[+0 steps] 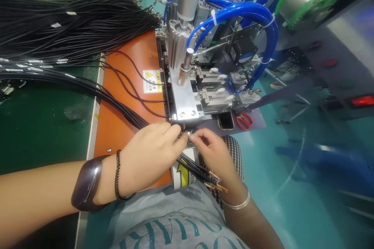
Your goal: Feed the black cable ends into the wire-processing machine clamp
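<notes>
My left hand (154, 151) is closed at the front edge of the metal machine (185, 103), its thumb and fingers pinching a cable end with thin loose wires (189, 134). From the other side, my right hand (214, 153) pinches the tips of those thin wires between thumb and forefinger. A bundle of black cables (125, 111) runs under my left hand and comes out below it, with stripped coloured wire ends (214, 181) near my right wrist. Several single black cables lie over the orange plate (131, 58) and reach the machine's edge.
A large pile of black cables (58, 27) lies at the upper left. Blue air hoses (270, 35) arch above the machine. A phone (225, 120) and red-handled scissors (244, 121) lie right of it. A green-rimmed spool (309, 0) stands at the upper right.
</notes>
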A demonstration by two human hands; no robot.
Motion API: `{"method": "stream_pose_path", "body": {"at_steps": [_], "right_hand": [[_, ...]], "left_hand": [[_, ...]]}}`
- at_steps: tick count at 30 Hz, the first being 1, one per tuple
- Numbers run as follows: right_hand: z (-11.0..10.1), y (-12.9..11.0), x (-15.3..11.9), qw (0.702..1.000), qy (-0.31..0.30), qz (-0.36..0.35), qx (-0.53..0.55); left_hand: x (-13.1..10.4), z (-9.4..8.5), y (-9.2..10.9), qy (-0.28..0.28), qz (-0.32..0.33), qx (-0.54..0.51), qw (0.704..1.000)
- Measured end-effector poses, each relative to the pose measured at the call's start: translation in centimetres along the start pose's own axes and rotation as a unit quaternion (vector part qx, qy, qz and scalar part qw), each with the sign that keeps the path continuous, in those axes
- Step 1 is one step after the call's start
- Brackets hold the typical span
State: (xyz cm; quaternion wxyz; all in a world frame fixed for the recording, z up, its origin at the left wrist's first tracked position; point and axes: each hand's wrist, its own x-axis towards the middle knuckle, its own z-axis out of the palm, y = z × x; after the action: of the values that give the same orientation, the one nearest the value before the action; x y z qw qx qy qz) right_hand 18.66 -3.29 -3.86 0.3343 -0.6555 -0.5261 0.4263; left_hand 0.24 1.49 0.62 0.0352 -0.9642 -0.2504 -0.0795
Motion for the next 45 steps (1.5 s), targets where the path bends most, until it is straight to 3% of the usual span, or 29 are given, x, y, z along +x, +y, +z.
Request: {"method": "stream_pose_path", "body": {"at_steps": [3, 8, 24, 29, 35, 39, 45], "right_hand": [[-0.3, -0.1, 0.1, 0.995, -0.046, 0.054, 0.074], [-0.2, 0.0, 0.5, 0.99, -0.036, 0.081, 0.107], [0.1, 0.8, 1.1, 0.984, 0.01, 0.063, 0.168], [1.1, 1.3, 1.5, 0.984, 0.019, 0.058, 0.165], [1.6, 2.4, 1.6, 0.961, 0.016, 0.059, 0.269], [0.8, 1.5, 1.5, 0.98, 0.018, 0.01, 0.196], [0.7, 0.4, 1.5, 0.996, 0.057, 0.014, 0.068]], "left_hand": [[0.2, 0.1, -0.1, -0.004, -0.001, 0.001, 1.0], [0.3, 0.0, -0.1, -0.016, -0.001, 0.007, 1.0], [0.4, 0.3, 0.2, -0.078, -0.004, 0.013, 0.997], [0.5, 0.5, 0.4, -0.092, -0.007, 0.023, 0.995], [0.5, 0.5, 0.4, -0.049, -0.006, 0.036, 0.998], [0.3, 0.5, 0.1, -0.003, 0.004, 0.036, 0.999], [-0.2, 0.1, 0.6, -0.046, -0.018, 0.021, 0.999]]}}
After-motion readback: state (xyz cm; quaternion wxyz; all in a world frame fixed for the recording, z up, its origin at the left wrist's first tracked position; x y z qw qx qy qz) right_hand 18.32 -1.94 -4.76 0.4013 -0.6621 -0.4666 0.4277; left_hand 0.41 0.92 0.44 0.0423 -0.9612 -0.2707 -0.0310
